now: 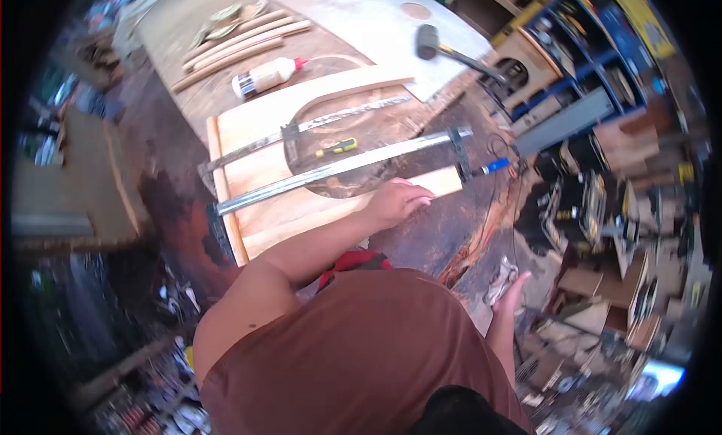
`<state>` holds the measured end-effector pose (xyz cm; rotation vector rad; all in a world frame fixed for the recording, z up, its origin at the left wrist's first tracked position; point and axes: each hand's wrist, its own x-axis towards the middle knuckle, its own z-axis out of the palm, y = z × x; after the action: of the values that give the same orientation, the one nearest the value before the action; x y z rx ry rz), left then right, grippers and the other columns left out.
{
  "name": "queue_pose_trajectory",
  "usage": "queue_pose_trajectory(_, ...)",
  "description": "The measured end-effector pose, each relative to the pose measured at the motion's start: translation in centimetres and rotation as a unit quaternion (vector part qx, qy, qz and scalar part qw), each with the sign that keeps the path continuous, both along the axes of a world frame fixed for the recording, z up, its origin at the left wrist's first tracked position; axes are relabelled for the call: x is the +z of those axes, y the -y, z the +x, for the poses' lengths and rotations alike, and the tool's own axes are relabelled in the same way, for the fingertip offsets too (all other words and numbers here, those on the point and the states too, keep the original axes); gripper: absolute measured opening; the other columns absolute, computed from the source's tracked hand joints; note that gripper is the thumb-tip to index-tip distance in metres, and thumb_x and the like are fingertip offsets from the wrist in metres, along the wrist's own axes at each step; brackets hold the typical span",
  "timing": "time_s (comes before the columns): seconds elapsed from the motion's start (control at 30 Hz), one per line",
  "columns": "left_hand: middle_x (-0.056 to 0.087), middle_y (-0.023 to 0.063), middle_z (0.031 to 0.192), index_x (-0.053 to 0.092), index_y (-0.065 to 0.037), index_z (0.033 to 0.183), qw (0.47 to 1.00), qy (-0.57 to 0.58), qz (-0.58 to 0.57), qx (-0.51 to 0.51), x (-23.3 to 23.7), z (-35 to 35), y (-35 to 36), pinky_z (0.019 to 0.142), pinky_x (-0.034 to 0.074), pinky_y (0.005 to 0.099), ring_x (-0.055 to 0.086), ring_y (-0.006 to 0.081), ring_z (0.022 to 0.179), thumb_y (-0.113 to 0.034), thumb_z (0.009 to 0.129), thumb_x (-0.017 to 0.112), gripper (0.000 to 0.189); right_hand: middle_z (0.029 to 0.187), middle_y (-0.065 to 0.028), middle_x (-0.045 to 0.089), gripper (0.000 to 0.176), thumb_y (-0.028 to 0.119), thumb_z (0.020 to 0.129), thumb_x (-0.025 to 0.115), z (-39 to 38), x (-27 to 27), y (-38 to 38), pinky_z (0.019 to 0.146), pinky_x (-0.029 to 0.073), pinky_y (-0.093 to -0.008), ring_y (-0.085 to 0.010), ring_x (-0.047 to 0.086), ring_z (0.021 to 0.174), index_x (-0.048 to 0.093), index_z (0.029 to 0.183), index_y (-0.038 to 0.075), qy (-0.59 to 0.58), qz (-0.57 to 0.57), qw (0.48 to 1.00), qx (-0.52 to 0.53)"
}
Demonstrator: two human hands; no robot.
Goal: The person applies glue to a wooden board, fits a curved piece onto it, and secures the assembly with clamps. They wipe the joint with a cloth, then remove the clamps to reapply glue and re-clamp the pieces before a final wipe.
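Note:
My left hand (398,204) rests on the near rail of a pale wooden frame (338,211), its fingers bent over the wood close to the rail's right end. Two metal bar clamps (338,164) (259,144) lie across the frame. Between them, in the frame's curved opening, is a yellow-green screwdriver (336,148). Held out at the lower right, my right hand (514,290) is closed around a crumpled pale cloth (500,281). A blue-handled clamp end (492,166) sticks out beyond the frame's right end.
Behind the frame are a glue bottle (267,77) with a red tip, several wooden strips (241,47) and a black-headed mallet (451,50). Blue tool shelving (594,59) stands at the upper right. Wood scraps and cases crowd the right side. Another bench (71,179) is at the left.

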<state>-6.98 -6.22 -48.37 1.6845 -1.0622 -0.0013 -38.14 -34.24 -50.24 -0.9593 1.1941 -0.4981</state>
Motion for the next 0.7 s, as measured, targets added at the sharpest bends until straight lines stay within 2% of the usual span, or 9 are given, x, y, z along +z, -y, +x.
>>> queue_pose_trajectory(0.07,0.069,0.007,0.082,0.067,-0.014,0.11,0.996,-0.041,0.07,0.035,0.8,0.7,0.7,0.072,0.05,0.0397,0.065,0.0278,0.08,-0.018,0.088,0.061,0.023,0.08,-0.0064,0.063,0.074,0.074,0.087,0.039,1.6,-1.1,2.6,0.054,0.051,-0.0338,-0.0213,0.059,0.059,0.059,0.107,0.006,-0.01,0.016,1.0,0.016)
queue_pose_trajectory(0.13,0.068,0.0073,0.086,0.062,-0.016,0.117,0.996,-0.052,0.06,0.051,-0.2,1.0,0.8,0.074,0.049,0.04,0.064,0.0277,0.084,-0.014,0.089,0.059,0.029,0.088,-0.0086,0.066,0.076,0.072,0.089,0.039,3.8,-1.9,4.7,0.067,0.053,-0.0363,-0.0237,0.063,0.071,0.059,0.112,0.002,-0.098,-0.013,0.991,0.085)
queue_pose_trajectory(0.17,0.068,0.0074,0.088,0.061,-0.017,0.119,0.997,-0.009,0.015,0.072,-1.2,1.3,0.9,0.077,0.049,0.0401,0.063,0.0276,0.087,-0.013,0.089,0.058,0.031,0.093,-0.0106,0.067,0.078,0.07,0.09,0.038,3.9,-3.8,6.7,0.075,0.052,-0.0369,-0.0249,0.063,0.08,0.058,0.115,-0.001,-0.15,-0.12,0.971,0.141)
queue_pose_trajectory(0.2,0.069,0.0063,0.096,0.064,-0.016,0.113,0.996,-0.026,0.046,0.074,-1.8,1.5,0.7,0.08,0.048,0.0405,0.062,0.0278,0.094,-0.012,0.088,0.058,0.026,0.097,-0.0126,0.068,0.08,0.069,0.091,0.037,4.5,-6.5,9.0,0.083,0.05,-0.0375,-0.0262,0.063,0.088,0.056,0.119,-0.004,-0.19,-0.229,0.935,0.192)
queue_pose_trajectory(0.33,0.07,0.0047,0.099,0.071,-0.015,0.102,0.979,-0.024,0.08,0.188,-1.9,0.6,-1.2,0.081,0.05,0.0387,0.065,0.0259,0.091,-0.015,0.086,0.063,0.018,0.11,-0.0125,0.065,0.067,0.06,0.096,0.041,8.9,-11.9,17.2,0.082,0.049,-0.0331,-0.0192,0.061,0.095,0.062,0.116,0.0,-0.226,-0.271,0.837,0.417)
queue_pose_trajectory(0.4,0.07,0.0054,0.098,0.071,-0.015,0.103,0.962,-0.036,0.111,0.246,-1.0,-0.3,-2.0,0.08,0.05,0.0382,0.065,0.0255,0.088,-0.016,0.086,0.064,0.019,0.086,-0.0153,0.067,0.075,0.063,0.095,0.038,12.6,-15.1,21.8,0.08,0.047,-0.0368,-0.0222,0.062,0.086,0.065,0.095,-0.007,-0.32,-0.253,0.672,0.619)
queue_pose_trajectory(0.57,0.071,0.0079,0.096,0.07,-0.016,0.108,0.863,-0.102,0.231,0.438,1.8,-5.7,-0.8,0.08,0.051,0.0369,0.067,0.0258,0.086,-0.018,0.087,0.063,0.022,0.056,-0.0035,0.05,0.06,0.053,0.096,0.045,25.9,-19.0,27.4,0.051,0.04,-0.0377,-0.0159,0.047,0.053,0.059,0.069,0.002,-0.255,-0.179,0.61,0.728)
queue_pose_trajectory(0.67,0.07,0.0116,0.1,0.066,-0.013,0.113,0.802,-0.15,0.157,0.557,2.7,-9.2,0.5,0.088,0.05,0.0387,0.065,0.0296,0.099,-0.01,0.09,0.057,0.026,0.06,-0.0044,0.054,0.055,0.053,0.094,0.051,31.9,-12.8,26.5,0.052,0.041,-0.0357,-0.0142,0.049,0.054,0.062,0.072,0.004,-0.214,-0.182,0.516,0.809)
queue_pose_trajectory(0.7,0.07,0.0116,0.1,0.066,-0.013,0.113,0.797,-0.15,0.158,0.563,2.8,-10.5,0.6,0.088,0.05,0.0387,0.065,0.0296,0.099,-0.01,0.09,0.057,0.026,0.061,-0.0056,0.057,0.052,0.051,0.092,0.054,33.6,-10.1,25.7,0.053,0.042,-0.0364,-0.0163,0.053,0.055,0.063,0.073,0.003,-0.267,-0.234,0.426,0.832)
